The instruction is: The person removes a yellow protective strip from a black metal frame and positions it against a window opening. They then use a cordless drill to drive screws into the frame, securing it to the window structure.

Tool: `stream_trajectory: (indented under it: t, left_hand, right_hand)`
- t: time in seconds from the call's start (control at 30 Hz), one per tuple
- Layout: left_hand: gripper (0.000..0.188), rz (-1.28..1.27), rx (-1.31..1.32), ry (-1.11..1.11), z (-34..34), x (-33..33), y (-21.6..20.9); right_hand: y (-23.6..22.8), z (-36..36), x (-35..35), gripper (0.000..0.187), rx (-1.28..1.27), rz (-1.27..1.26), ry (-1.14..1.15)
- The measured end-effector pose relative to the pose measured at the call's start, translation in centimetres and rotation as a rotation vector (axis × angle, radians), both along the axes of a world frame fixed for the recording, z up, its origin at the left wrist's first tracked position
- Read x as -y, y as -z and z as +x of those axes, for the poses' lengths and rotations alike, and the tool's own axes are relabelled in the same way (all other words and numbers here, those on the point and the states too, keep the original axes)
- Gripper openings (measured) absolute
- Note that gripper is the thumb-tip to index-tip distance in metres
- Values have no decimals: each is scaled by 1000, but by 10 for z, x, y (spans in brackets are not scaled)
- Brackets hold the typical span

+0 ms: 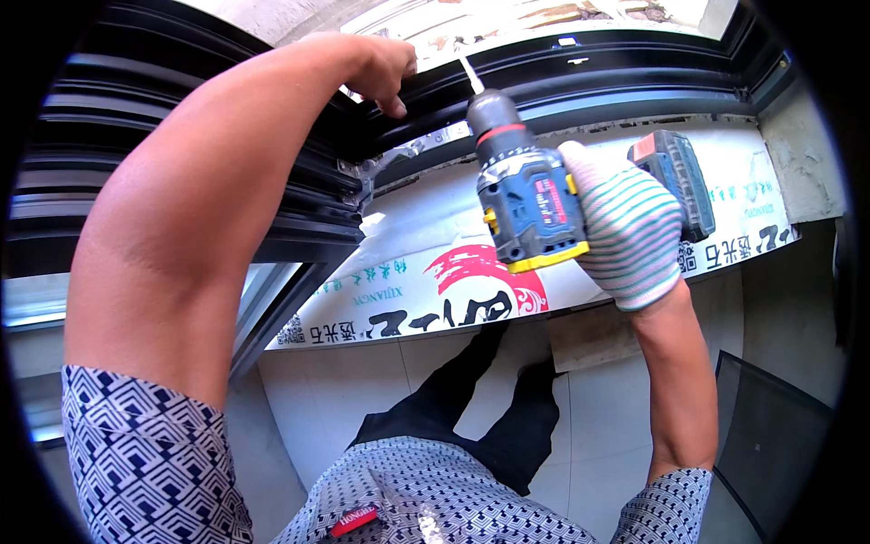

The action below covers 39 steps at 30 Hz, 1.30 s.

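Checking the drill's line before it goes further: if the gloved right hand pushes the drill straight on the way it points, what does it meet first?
The right hand aims the cordless drill up and slightly left. Its bit would probably first meet the black window frame, just right of the bare left hand; whether the tip already touches is unclear.

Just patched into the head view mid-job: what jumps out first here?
The blue cordless drill in the middle, gripped by the right hand in a striped glove, its bit aimed at the black window frame along the top. The bare left hand reaches up to the same frame at upper left. Under the drill lies a white printed sheet on the sill.
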State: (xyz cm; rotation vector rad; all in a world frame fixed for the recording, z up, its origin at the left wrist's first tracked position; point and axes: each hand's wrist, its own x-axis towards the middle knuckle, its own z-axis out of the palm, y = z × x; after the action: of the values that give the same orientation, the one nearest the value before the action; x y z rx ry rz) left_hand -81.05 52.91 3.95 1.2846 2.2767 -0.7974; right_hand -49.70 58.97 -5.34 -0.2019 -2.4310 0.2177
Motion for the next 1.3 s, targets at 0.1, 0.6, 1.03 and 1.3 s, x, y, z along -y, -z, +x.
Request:
stream_trajectory:
  t: [0.1,0.6,1.03,1.3]
  left_hand:
    - [38,-13,13,44,2,2,-5]
    - [43,7,1,39,-1,3,-1]
    - [40,-14,-31,13,4,2,3]
    - [34,33,-46,39,11,4,-1]
  right_hand:
    - [18,-7,4,48,112,77,-26]
    - [23,-14,17,34,164,217,-83]
    - [23,-31,26,37,306,173,-105]
    - [20,-34,31,37,300,180,-78]
